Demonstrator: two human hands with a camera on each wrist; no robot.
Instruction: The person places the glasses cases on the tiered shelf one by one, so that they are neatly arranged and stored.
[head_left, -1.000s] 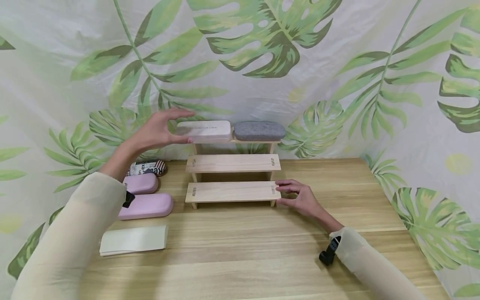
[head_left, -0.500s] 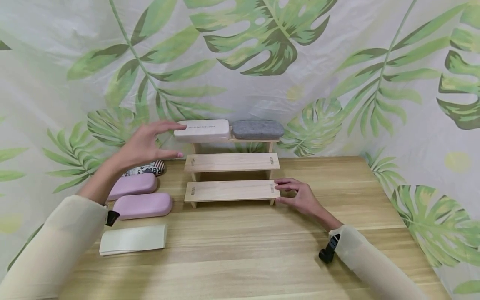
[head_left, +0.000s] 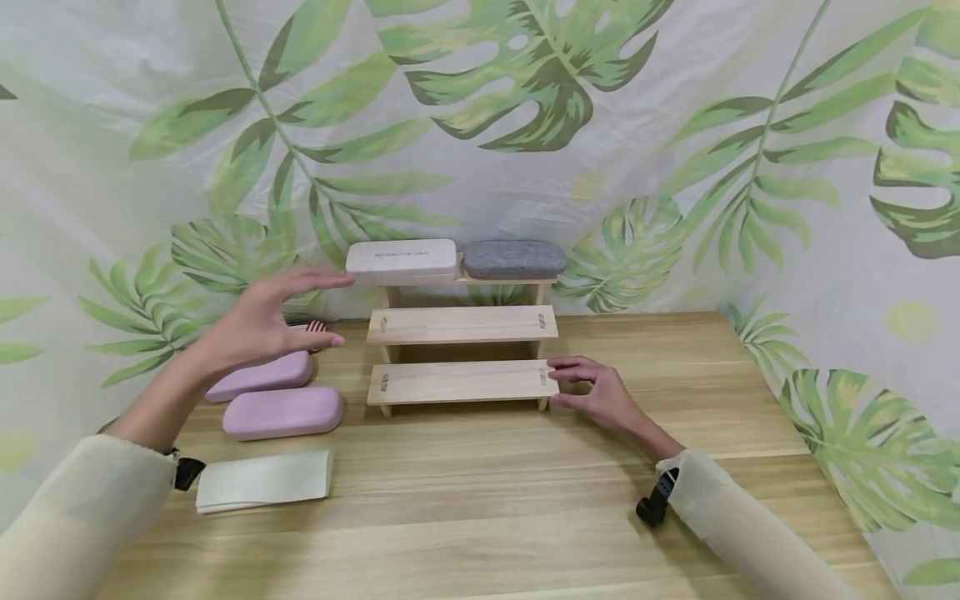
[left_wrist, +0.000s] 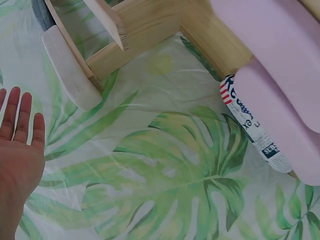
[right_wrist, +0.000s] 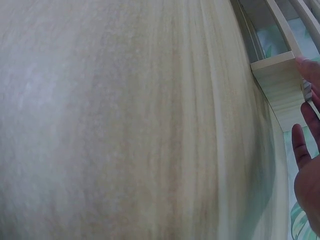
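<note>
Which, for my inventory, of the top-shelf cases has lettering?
The white case, left of the grey case: printing shows on it, none on the grey.

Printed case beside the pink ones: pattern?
The printed case has dark lettering and red stripes on white; best view: left wrist.

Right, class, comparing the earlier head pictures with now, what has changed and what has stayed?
The left hand has drawn away from the oblong white case, leftward and lower. That case and the oblong grey felt-like case stayed atop the three-tier pale wooden stand, and the right hand still holds the stand's lowest tier.
</note>
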